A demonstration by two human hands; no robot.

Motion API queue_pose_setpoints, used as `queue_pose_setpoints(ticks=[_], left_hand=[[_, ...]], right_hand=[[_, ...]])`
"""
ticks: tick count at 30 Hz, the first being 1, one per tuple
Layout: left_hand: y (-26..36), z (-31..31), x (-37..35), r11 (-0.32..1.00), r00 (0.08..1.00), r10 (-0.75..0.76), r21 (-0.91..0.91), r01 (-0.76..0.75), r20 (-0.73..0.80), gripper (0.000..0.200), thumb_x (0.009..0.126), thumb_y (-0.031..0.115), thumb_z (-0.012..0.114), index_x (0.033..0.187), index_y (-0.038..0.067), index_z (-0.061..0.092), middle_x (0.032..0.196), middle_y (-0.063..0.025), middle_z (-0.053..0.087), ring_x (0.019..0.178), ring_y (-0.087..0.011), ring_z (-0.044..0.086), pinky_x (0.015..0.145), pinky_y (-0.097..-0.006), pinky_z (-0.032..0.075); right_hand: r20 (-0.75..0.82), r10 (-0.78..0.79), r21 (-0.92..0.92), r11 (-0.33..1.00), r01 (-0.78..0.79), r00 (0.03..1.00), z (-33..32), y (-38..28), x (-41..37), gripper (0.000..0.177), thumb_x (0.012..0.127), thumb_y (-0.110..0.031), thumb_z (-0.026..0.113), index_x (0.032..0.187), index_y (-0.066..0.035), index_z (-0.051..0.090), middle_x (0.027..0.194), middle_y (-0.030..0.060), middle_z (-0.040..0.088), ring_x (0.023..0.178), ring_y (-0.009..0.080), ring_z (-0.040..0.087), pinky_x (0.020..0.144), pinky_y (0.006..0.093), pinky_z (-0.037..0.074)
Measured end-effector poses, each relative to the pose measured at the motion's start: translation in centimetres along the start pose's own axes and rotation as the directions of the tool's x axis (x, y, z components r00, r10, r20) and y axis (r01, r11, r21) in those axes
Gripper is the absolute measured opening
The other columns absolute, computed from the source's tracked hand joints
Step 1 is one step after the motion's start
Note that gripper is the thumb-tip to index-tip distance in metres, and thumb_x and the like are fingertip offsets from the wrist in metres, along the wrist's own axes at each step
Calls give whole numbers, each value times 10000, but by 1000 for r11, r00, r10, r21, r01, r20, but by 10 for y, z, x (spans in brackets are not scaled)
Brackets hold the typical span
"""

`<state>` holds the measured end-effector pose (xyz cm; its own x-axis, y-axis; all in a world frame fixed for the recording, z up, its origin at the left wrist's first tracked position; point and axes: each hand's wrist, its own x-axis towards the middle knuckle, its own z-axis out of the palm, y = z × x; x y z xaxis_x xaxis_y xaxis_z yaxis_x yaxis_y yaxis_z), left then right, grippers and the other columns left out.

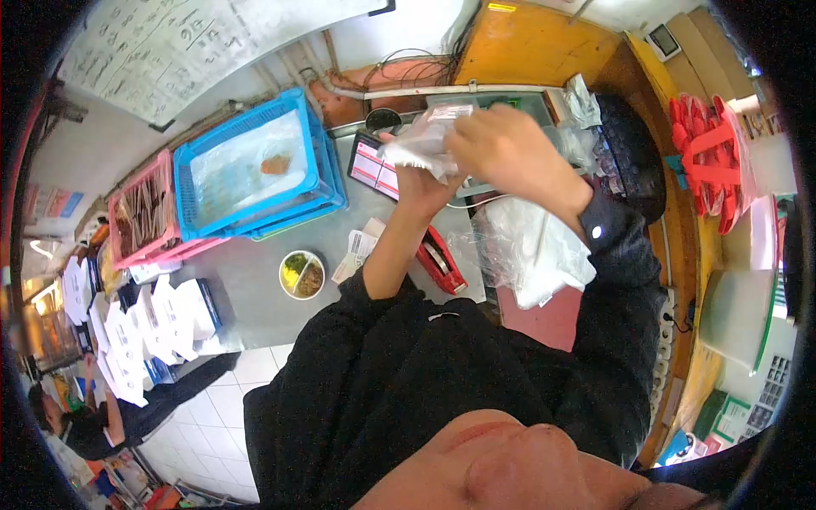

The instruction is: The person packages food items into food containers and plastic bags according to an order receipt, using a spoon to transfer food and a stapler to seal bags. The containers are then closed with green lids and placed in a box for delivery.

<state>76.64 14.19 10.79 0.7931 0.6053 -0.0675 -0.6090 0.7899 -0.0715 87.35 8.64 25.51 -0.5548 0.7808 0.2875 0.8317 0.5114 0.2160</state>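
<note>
My left hand holds up a clear plastic bag over the back of the steel table, its fingers partly behind the bag. My right hand is closed at the bag's right side, with its fingertips pressed together on the plastic; the bag's contents cannot be made out. Behind the left hand a tablet with a pink and white screen leans at the back. Below the hands lie a long red tool with a grey strip and printed paper slips.
A round bowl of food stands on the table. Blue crates and a pink basket are at the left, near white folded boxes. White plastic packs lie at the right. Another person is at far left.
</note>
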Motion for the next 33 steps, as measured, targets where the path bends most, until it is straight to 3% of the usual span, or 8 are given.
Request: queue_pose_setpoints(ticks=[6, 9, 14, 18, 20, 24, 28, 33], left_hand=[[0, -15, 32, 964, 651, 234, -259, -60, 722, 535, 893, 525, 415, 1197, 89, 473, 1214, -120, 518, 1102, -277, 515, 958, -439, 412], [12, 18, 3, 984, 970, 60, -178, -17, 237, 393, 911, 404, 435, 1129, 87, 516, 1106, -99, 581, 1035, -278, 560, 958, -441, 425], [29, 29, -6, 979, 966, 201, -50, -195, 165, 355, 881, 396, 502, 1065, 100, 568, 1045, -87, 610, 984, -242, 589, 892, -439, 468], [67, 34, -45, 973, 944, 230, -51, -224, 235, 410, 864, 456, 507, 1092, 121, 568, 1067, -109, 599, 961, -272, 592, 874, -444, 472], [92, 45, -67, 944, 905, 300, -229, -237, 300, 466, 861, 502, 482, 1114, 118, 557, 1143, -163, 552, 1057, -321, 541, 922, -488, 438], [143, 64, -113, 871, 853, 489, -166, -463, 183, 478, 859, 487, 494, 1155, 115, 545, 1157, -169, 550, 1097, -332, 516, 958, -507, 403], [167, 67, -146, 819, 796, 571, -70, -569, 200, 388, 828, 311, 564, 1131, 67, 561, 1179, -199, 495, 1126, -349, 475, 982, -495, 390], [181, 60, -162, 768, 766, 639, -114, -630, 68, 355, 826, 281, 571, 1109, 68, 567, 1163, -187, 504, 1113, -331, 485, 955, -477, 422]], right_hand=[[-181, -160, -25, 987, 159, 970, -24, -30, 3, 216, 601, -138, 628, 756, -72, 493, 719, 43, 464, 652, 197, 527, 632, 305, 449], [-250, -109, -96, 992, 87, 962, -30, -26, 10, 162, 618, -151, 589, 739, -94, 498, 691, 17, 472, 633, 168, 532, 595, 293, 431], [-265, -54, -169, 986, 9, 963, -49, -17, 20, 179, 641, -153, 639, 744, -74, 515, 688, 41, 520, 638, 209, 555, 611, 301, 448], [-283, 91, 450, 892, 48, 955, -42, -2, 24, 170, 798, -212, 648, 877, -72, 593, 834, 63, 633, 759, 240, 606, 698, 306, 481], [-105, 658, 877, 414, -242, 746, 19, 17, 28, 157, 811, -173, 634, 901, -49, 597, 848, 91, 634, 740, 254, 594, 712, 319, 480], [136, 627, 510, 619, -597, 767, 225, 42, 32, 378, 787, -317, 645, 1003, -10, 601, 897, 203, 629, 857, 362, 606, 800, 421, 467], [465, 772, 401, 253, -881, 433, 301, 15, 40, 534, 729, -377, 685, 1093, -2, 573, 1016, 244, 616, 991, 387, 580, 850, 432, 458], [242, 841, 431, 353, -830, 483, 321, 19, 38, 303, 719, -236, 687, 955, -50, 650, 915, 195, 653, 868, 339, 633, 742, 387, 494]])
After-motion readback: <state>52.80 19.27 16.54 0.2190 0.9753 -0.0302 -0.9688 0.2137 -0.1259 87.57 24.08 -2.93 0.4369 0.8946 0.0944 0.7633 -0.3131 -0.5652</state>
